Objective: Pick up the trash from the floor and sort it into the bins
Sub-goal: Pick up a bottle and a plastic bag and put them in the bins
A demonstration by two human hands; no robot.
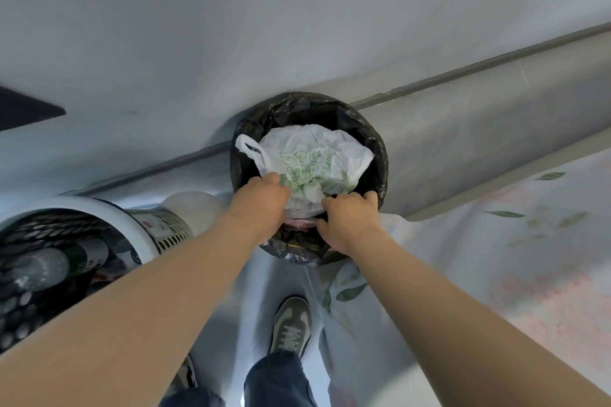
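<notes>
The plastic bag [317, 155] is lying on top of the bin [381, 155], filling most of its round opening, and both hands are working at the side of the bag nearest to the person. The left hand [261, 205] is reaching in from the left. Its fingers [274, 180] are curled and pushed into the crumpled plastic, gripping the lower left part of the bag. The right hand [350, 221] is coming from the right. Its fingers are also curled tight together, lying over the lower right edge of the bag and close to the rim of the bin, with the thumb underneath, so it seems to be pinching a fold of the bag. The narrow lower part of the bag is hanging down between the two hands.

The bag is white, thin and very wrinkled, with light green printing in its middle. One handle loop [246, 144] is sticking out at the upper left, over the rim. Under the bag, between the hands, a small pink piece [297, 223] is showing; I cannot tell what it is.

The bin is carrying a shiny black liner [297, 254] and is standing on the floor [264, 284] at the foot of the wall [297, 10]. Toward the left edge of the floor a white basket [132, 221] with small holes is standing, holding bottles [39, 268]. A shoe [291, 324] is standing just in front of the bin, and a flowered sheet [496, 241] is lying at the right.
</notes>
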